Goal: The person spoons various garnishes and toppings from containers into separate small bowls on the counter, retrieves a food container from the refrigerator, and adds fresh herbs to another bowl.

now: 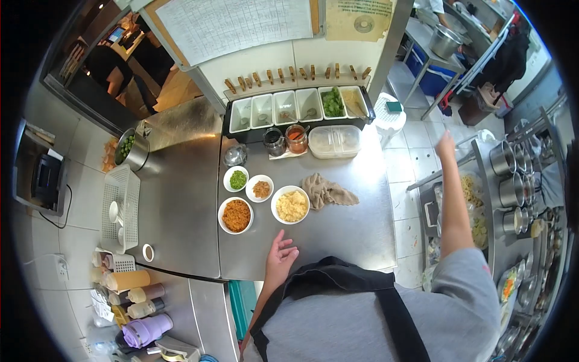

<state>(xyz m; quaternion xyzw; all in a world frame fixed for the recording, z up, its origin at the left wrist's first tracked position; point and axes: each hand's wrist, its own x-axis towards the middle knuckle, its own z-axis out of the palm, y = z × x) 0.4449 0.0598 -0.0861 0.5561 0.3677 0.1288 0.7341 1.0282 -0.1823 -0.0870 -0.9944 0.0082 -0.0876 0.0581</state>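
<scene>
My left hand (280,258) hovers over the front of the steel counter (338,238), its fingers apart and nothing in it. Nearest to it is a white bowl of pale yellow crumbly food (291,206). Left of that stand a bowl of orange-brown minced food (236,216), a smaller bowl of light brown bits (261,189) and a bowl of chopped green herbs (238,179). A crumpled brown cloth (329,192) lies beside the yellow food. My right hand (445,146) reaches out past the counter's right side, above the floor; its fingers are too blurred to make out.
Behind the bowls are two glass jars (296,139), a lidded plastic container (335,142) and a rack of white bins (263,111). At left stand a white basket (120,208) and squeeze bottles (128,279). Metal pots (502,158) line the right shelf. Other people work in the background.
</scene>
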